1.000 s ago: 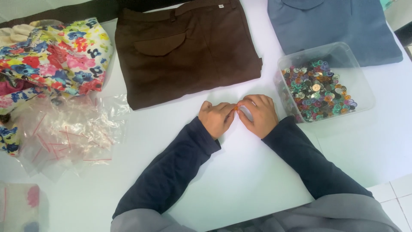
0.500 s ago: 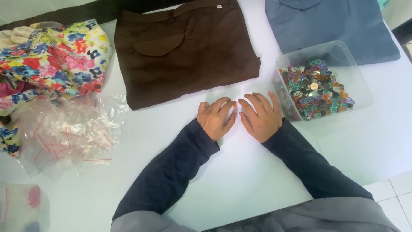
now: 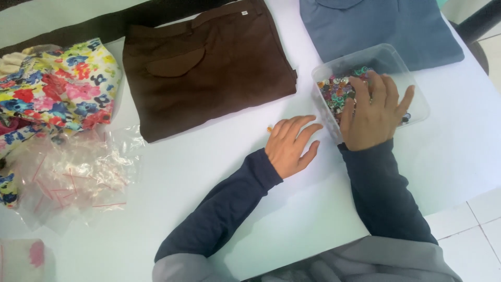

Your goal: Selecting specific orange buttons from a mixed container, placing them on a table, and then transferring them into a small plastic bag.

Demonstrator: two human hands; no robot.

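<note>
The right hand (image 3: 374, 112) lies spread, fingers apart, inside the clear plastic tub (image 3: 412, 73) of small coloured buttons (image 3: 336, 89) — fingertips resting on them, nothing visibly pinched. The tub sits on the white bench (image 3: 219, 172), just below a folded blue garment (image 3: 365, 26). The left hand (image 3: 289, 146) rests flat and open on the bench beside the tub, near the folded brown trousers (image 3: 209, 68). Further left lie a floral cloth (image 3: 57, 86) and a heap of small clear bags (image 3: 73, 177).
</note>
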